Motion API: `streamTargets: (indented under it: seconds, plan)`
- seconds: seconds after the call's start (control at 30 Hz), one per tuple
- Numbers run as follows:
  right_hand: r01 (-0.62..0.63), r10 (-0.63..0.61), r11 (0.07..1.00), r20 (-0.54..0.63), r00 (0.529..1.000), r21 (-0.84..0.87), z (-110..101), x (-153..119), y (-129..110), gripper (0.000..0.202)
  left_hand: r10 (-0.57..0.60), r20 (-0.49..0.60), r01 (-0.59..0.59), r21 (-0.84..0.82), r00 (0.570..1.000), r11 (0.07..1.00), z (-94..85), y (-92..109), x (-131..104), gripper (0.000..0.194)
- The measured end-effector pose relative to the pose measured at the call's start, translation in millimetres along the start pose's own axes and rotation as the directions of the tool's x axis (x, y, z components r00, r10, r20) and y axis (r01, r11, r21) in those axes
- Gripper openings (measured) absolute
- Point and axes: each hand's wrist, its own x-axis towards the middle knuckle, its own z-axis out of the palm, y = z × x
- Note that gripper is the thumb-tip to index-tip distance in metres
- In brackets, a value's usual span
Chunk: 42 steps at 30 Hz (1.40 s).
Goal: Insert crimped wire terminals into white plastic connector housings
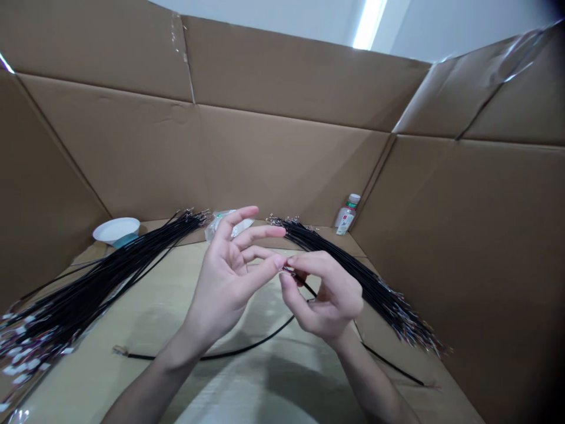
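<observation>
My left hand [223,285] is raised over the middle of the table. Its thumb and index finger pinch the thin coloured wires [288,270] at a cable's end, while the other fingers spread apart. Close beside it, my right hand [329,294] is closed on the black cable [309,288] just behind those wires. Below the hands, a curved length of black cable [260,341] passes behind my left forearm to a bare-looking end at the left. A black cable piece [392,365] with frayed wires emerges right of my right wrist. How these lengths join is hidden.
A thick bundle of black cables [101,282] with white connectors lies at left, another bundle [353,265] at right. At the back are a white bowl [117,229], a clear plastic bag [214,227] and a bottle [347,215]. Cardboard walls [286,159] enclose the table.
</observation>
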Motion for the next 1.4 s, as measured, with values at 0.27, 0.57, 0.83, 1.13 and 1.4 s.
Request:
streamTargets:
  seconds: [0.27, 0.57, 0.83, 1.13, 1.4]
  plan:
    - [-0.185, 0.187, 0.977, -0.01, 0.982, 0.101, -3.6, 1.8, -6.0, 0.026, -0.015, -0.002, 0.014, -0.076, 1.0, 0.997, 0.2, -7.3, 3.0, 0.06]
    - [-0.456, 0.455, 0.864, 0.054, 0.889, 0.213, -7.0, 6.9, -18.4, 0.016, -0.058, 0.037, 0.059, -0.01, 0.998, 0.998, 0.3, 3.2, 1.1, 0.063]
    - [-0.377, 0.369, 0.914, 0.08, 0.926, 0.148, -8.4, 3.8, -19.5, 0.018, -0.008, 0.109, -0.012, 0.18, 0.994, 0.984, -9.7, 9.8, -1.5, 0.031]
    - [-0.368, 0.358, 0.921, 0.091, 0.929, 0.13, -11.6, 5.1, -20.9, 0.018, 0.011, 0.237, -0.059, 0.197, 0.971, 0.979, -16.4, 8.6, -0.8, 0.032]
    - [-0.334, 0.32, 0.932, 0.115, 0.94, 0.138, -9.6, 5.6, -20.5, 0.017, -0.07, 0.111, 0.054, 0.141, 0.991, 0.988, -10.0, 4.1, 1.1, 0.027]
